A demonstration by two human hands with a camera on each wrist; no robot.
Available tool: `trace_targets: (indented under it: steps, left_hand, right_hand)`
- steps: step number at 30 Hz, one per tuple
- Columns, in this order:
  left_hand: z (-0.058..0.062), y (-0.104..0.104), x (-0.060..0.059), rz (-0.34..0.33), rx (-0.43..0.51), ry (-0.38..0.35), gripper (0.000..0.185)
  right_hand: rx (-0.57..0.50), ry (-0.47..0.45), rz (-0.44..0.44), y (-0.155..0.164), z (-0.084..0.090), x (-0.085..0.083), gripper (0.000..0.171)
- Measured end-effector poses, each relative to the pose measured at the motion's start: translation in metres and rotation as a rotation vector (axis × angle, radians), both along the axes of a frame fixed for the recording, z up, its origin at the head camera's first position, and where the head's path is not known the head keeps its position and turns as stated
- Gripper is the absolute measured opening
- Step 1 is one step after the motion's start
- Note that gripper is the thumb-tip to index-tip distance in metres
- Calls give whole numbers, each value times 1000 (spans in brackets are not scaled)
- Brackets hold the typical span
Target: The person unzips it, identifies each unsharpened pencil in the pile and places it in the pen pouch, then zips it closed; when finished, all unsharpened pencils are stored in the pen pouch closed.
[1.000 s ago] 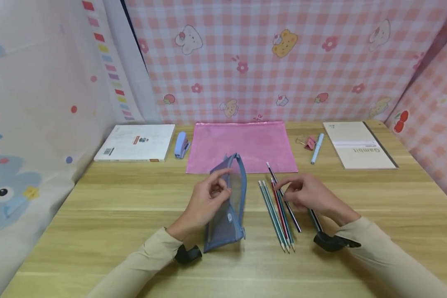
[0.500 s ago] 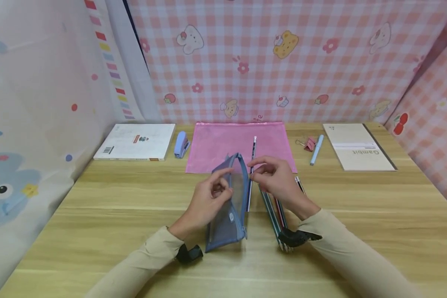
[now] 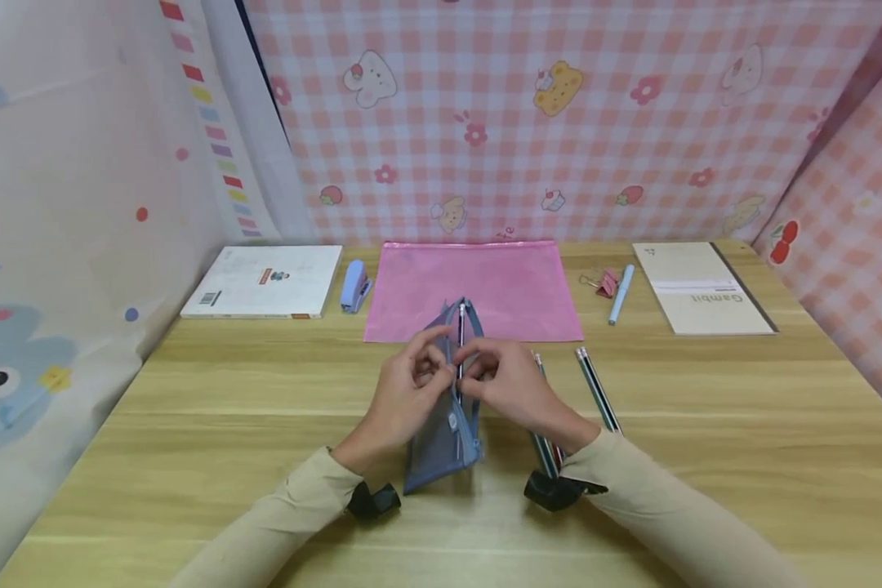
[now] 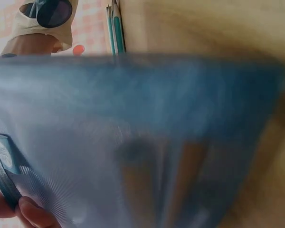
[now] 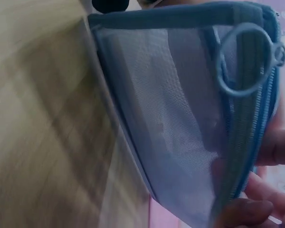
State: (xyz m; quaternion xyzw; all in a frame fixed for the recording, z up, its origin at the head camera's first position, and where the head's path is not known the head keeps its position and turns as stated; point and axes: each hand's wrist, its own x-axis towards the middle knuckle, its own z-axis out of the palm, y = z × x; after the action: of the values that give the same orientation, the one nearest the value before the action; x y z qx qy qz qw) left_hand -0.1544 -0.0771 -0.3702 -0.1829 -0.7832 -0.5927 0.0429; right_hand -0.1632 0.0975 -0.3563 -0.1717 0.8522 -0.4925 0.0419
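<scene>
Here both hands meet at the mouth of a blue mesh pencil case (image 3: 444,425) that stands on edge near the middle of the wooden surface (image 3: 191,425). The left hand (image 3: 412,388) pinches the case's left side near the top, fingers curled onto the mesh. The right hand (image 3: 503,384) holds a pencil (image 3: 461,343) at the opening, its upper end standing just above the case's rim, and its fingers touch the case's right side. In the right wrist view the mesh wall, the zip and a ring pull (image 5: 247,59) fill the frame, with fingertips (image 5: 242,211) against the fabric. More pencils (image 3: 595,396) lie on the surface just right of the right hand. Behind the case lies a pink zip pouch (image 3: 478,282), with a stapler (image 3: 354,286) and a white book (image 3: 265,282) to its left, and a light blue pen (image 3: 617,294) and a notebook (image 3: 698,286) to its right.
</scene>
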Motion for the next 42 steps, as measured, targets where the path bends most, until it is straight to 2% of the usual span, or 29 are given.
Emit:
trace_targets:
  steps: [5,9,12,15,18,22,25,27,31,34,42]
  left_hand:
    - [-1,-3,1,-4,-9,-3,49]
    - [-1,-3,1,-14,-7,-3,50]
    - [-1,-4,2,-18,-2,-4,50]
    - [-1,-5,2,-16,5,-11,51]
    - [0,-5,2,-13,11,-19,52]
    - [1,-7,2,-10,-1,-30,51]
    - [1,-9,1,-16,-18,-42,49]
    - [1,-9,0,-20,-26,-49,47]
    - [0,-10,-1,-23,-33,-55,47]
    - [1,-10,-1,-31,-33,-48,47]
    - [0,-11,0,-47,-19,-23,47]
  right_hand:
    - [38,-11,44,4,4,2,23]
    - [10,51,6,20,10,1,17]
    - [15,66,-23,44,12,-2,13]
    - [94,20,-37,77,12,-6,15]
    - [232,9,-52,110,11,-8,16]
    - [386,53,-53,148,3,-7,10]
    - [422,87,-9,167,-8,-5,1]
    - [415,103,29,173,-16,-3,7]
    - [400,59,73,176,-25,1,14]
    - [407,21,81,174,-25,3,11]
    - [437,21,89,162,-23,2,11]
